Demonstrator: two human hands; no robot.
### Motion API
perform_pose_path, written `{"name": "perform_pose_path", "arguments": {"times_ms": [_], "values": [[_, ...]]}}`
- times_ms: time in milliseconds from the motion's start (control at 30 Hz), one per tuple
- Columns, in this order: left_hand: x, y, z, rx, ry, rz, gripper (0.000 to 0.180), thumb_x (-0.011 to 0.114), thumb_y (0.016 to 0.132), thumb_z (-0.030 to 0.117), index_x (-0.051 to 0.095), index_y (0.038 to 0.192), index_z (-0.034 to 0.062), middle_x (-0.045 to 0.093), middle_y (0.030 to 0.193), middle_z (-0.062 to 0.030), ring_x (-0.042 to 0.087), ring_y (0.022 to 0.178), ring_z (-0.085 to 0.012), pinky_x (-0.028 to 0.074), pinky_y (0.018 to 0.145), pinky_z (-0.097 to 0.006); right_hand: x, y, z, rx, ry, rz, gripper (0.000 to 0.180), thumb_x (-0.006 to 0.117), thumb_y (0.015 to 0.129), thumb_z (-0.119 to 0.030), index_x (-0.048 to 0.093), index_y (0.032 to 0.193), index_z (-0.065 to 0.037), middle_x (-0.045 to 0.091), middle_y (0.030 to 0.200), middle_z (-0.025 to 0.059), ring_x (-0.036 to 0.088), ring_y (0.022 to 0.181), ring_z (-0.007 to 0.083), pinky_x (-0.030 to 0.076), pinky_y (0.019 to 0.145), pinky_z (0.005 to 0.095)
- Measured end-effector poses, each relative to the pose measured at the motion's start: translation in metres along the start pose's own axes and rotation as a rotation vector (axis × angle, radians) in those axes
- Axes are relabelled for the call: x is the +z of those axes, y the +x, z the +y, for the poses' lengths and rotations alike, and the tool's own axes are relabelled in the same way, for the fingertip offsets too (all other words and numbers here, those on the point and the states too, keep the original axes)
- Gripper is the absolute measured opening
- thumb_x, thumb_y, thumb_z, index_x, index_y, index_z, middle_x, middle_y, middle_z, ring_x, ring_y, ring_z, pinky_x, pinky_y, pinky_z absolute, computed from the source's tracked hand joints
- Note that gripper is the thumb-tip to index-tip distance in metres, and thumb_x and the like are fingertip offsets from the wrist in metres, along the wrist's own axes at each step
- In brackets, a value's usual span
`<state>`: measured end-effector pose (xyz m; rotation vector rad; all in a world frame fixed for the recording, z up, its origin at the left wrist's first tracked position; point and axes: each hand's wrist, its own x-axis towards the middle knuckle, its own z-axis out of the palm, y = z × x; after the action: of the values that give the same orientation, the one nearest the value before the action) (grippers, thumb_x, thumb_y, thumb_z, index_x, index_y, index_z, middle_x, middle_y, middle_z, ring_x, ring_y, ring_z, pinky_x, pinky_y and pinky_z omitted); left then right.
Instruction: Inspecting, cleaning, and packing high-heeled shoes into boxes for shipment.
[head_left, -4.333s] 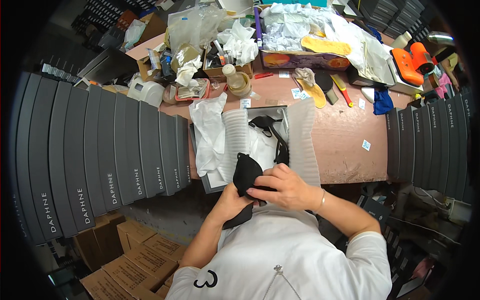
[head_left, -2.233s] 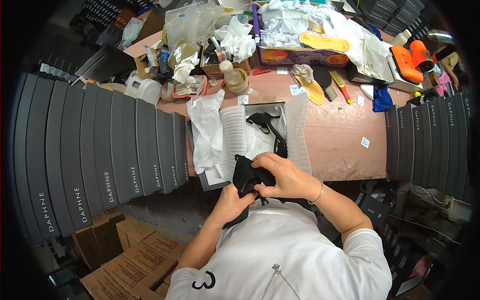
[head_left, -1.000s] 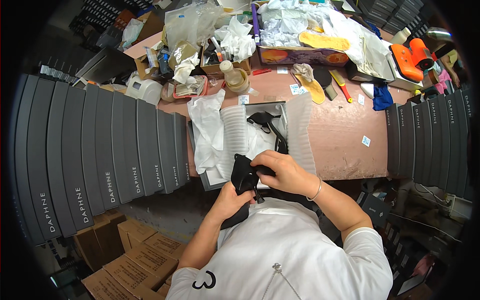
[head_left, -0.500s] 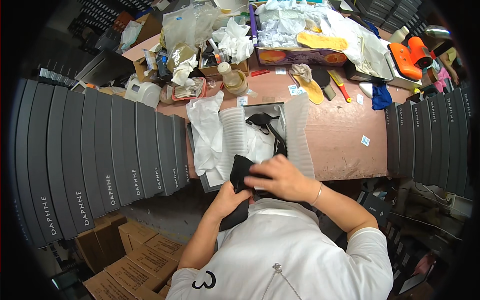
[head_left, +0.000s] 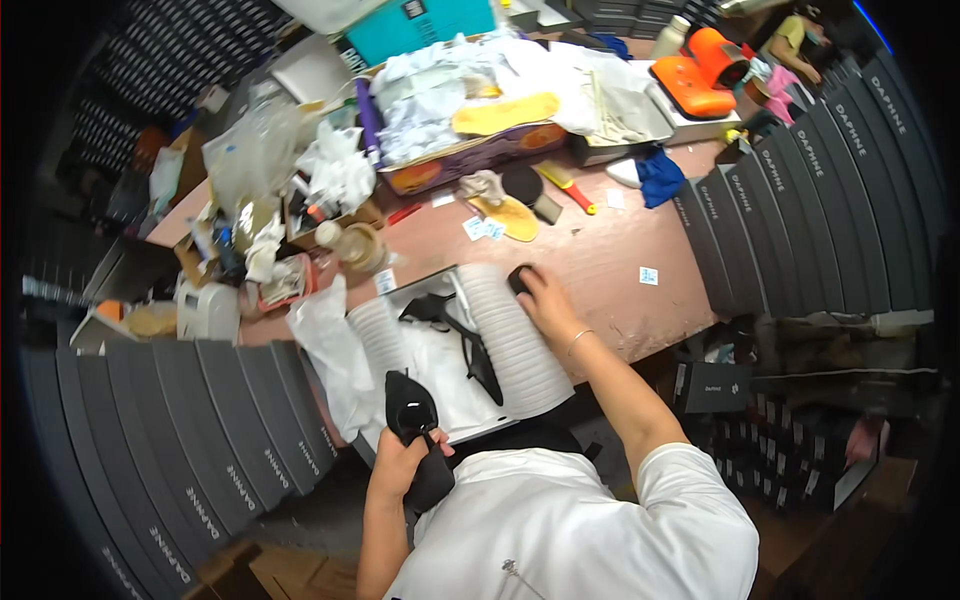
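My left hand [head_left: 400,462] is closed around a black pointed shoe [head_left: 410,412] with a glossy inner surface, held at the near left edge of an open shoebox [head_left: 462,437]. Inside the box another black shoe [head_left: 482,372] with a thin strap lies on white tissue [head_left: 440,385]. Reaching past the box's right side, my right hand [head_left: 548,308] has its fingers on a small black pad-like piece [head_left: 520,279], partly hidden, at the edge of a ribbed white foam sheet [head_left: 512,345]. A second foam sheet [head_left: 375,338] lines the left side.
Stacked dark shoeboxes stand left [head_left: 190,460] and right [head_left: 770,220]. Along the back are a carton of white paper [head_left: 450,160], a yellow insole [head_left: 515,222], a red-handled brush [head_left: 568,188], a blue cloth [head_left: 660,180], an orange device [head_left: 695,85] and a bottle [head_left: 350,245].
My right hand has left the shoe and moved out to the table beyond the right foam sheet. The shoe in my left hand now shows its opening. The whole view has turned and shifted.
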<state>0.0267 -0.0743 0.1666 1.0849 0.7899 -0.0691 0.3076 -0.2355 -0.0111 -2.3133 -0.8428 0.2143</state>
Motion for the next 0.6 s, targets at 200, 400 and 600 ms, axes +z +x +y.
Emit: {"name": "perform_pose_path", "arguments": {"times_ms": [200, 400, 600], "values": [[0.002, 0.024, 0.01, -0.056, 0.087, -0.008, 0.009, 0.057, 0.081, -0.003, 0.059, 0.089, -0.0044, 0.064, 0.079, -0.0107, 0.065, 0.068, -0.0209, 0.054, 0.064, -0.032, -0.028, 0.048, 0.027, 0.054, 0.192, 0.317, 0.019, 0.059, 0.085, -0.013, 0.067, 0.1, -0.004, 0.064, 0.094, 0.0177, 0.061, 0.088, 0.0329, 0.048, 0.08, 0.04], [-0.001, 0.055, 0.015, -0.063, 0.209, -0.041, 0.013, 0.056, 0.081, -0.003, 0.061, 0.092, -0.0039, 0.065, 0.081, -0.0102, 0.066, 0.072, -0.0206, 0.053, 0.067, -0.033, -0.054, 0.157, -0.011, -0.143, 0.143, 0.246, 0.013, 0.06, 0.083, -0.012, 0.069, 0.092, -0.007, 0.063, 0.091, 0.0147, 0.062, 0.078, 0.0334, 0.051, 0.07, 0.0406], [-0.009, 0.064, 0.023, -0.001, 0.287, -0.13, 0.013, 0.058, 0.082, -0.002, 0.062, 0.094, -0.0044, 0.067, 0.083, -0.0088, 0.066, 0.076, -0.018, 0.054, 0.071, -0.033, 0.003, 0.233, -0.021, -0.26, -0.236, 0.001, 0.012, 0.058, 0.081, -0.017, 0.068, 0.084, -0.01, 0.06, 0.084, 0.012, 0.062, 0.081, 0.0304, 0.05, 0.071, 0.0424]]}}
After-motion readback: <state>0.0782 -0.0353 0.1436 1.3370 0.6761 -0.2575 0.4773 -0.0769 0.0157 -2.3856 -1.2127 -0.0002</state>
